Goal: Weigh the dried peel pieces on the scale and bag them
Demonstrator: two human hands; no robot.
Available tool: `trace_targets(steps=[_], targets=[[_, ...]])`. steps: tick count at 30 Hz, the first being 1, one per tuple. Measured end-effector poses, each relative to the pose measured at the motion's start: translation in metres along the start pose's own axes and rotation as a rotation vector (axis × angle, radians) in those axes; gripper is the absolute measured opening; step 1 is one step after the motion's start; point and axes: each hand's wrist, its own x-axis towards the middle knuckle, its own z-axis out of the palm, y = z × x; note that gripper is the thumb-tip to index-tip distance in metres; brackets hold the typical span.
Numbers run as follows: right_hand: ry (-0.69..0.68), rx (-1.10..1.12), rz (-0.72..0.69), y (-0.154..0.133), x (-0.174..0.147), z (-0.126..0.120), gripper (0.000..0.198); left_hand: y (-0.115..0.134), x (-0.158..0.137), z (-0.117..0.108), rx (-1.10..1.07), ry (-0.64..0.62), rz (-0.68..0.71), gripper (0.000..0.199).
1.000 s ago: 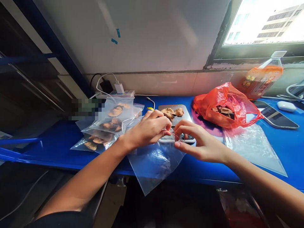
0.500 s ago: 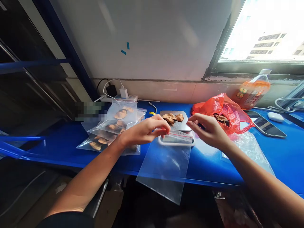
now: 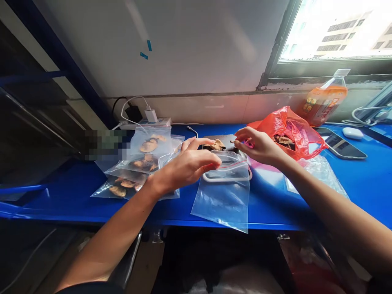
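The left hand (image 3: 192, 165) pinches the top of a clear bag (image 3: 225, 200) in front of the scale (image 3: 228, 139), and the right hand (image 3: 259, 145) pinches a brown bit (image 3: 232, 141) near the scale's top.

I'm at a blue desk (image 3: 364, 183) indoors; whether home or office, I can't tell. A power strip (image 3: 163, 122) with a charger (image 3: 150, 114) lines its back edge, a phone (image 3: 344, 144) and bottle (image 3: 326, 98) sit rightward, filled bags (image 3: 150, 145) and a scale (image 3: 227, 139) between; the window (image 3: 309, 36) shows a building (image 3: 339, 38).
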Motion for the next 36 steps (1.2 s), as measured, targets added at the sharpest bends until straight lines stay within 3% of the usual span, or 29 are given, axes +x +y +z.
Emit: trace_targets(steps=[4, 7, 10, 13, 16, 18, 20, 24, 26, 28, 30, 33, 36], targets=[[-0.045, 0.277, 0.134, -0.011, -0.009, -0.009, 0.048, -0.001, 0.002, 0.005, 0.002, -0.023, 0.018, 0.014], [0.006, 0.46, 0.186, -0.027, -0.009, -0.012, 0.043, 0.0, 0.002, 0.005, -0.022, -0.04, 0.011, 0.017], [-0.01, 0.597, 0.139, -0.048, -0.009, -0.011, 0.031, 0.002, 0.004, 0.003, -0.026, -0.079, 0.004, 0.021], [-0.064, 0.416, 0.025, -0.067, -0.014, -0.003, 0.016, 0.004, 0.005, 0.002, -0.02, -0.092, -0.01, 0.021], [0.061, 0.114, -0.082, -0.074, -0.017, 0.006, 0.007, 0.005, 0.005, 0.002, -0.016, -0.073, -0.02, 0.021], [0.156, 0.049, -0.097, -0.07, -0.012, 0.009, 0.007, 0.005, 0.004, 0.002, -0.004, -0.056, -0.019, 0.02], [0.152, 0.04, -0.064, -0.061, -0.001, 0.009, 0.009, 0.005, 0.003, 0.001, 0.019, -0.052, -0.016, 0.02], [-0.278, 0.102, -0.004, -0.041, 0.031, 0.007, 0.022, 0.006, 0.002, -0.001, 0.045, -0.088, -0.029, 0.02], [-0.395, 0.067, -0.064, -0.034, 0.042, 0.01, 0.03, 0.005, 0.001, -0.003, 0.028, -0.096, -0.054, 0.021], [-0.34, -0.081, -0.152, -0.03, 0.047, 0.018, 0.033, 0.005, 0.001, -0.004, 0.01, -0.091, -0.082, 0.022], [-0.231, -0.237, -0.205, -0.026, 0.047, 0.028, 0.024, 0.003, 0.0, -0.004, 0.006, -0.08, -0.105, 0.023], [-0.088, -0.293, -0.154, -0.019, 0.041, 0.039, 0.018, 0.001, -0.001, -0.003, 0.005, -0.064, -0.118, 0.023], [-0.044, -0.248, -0.093, -0.013, 0.036, 0.041, 0.023, 0.0, -0.001, 0.0, 0.003, -0.053, -0.122, 0.022]])
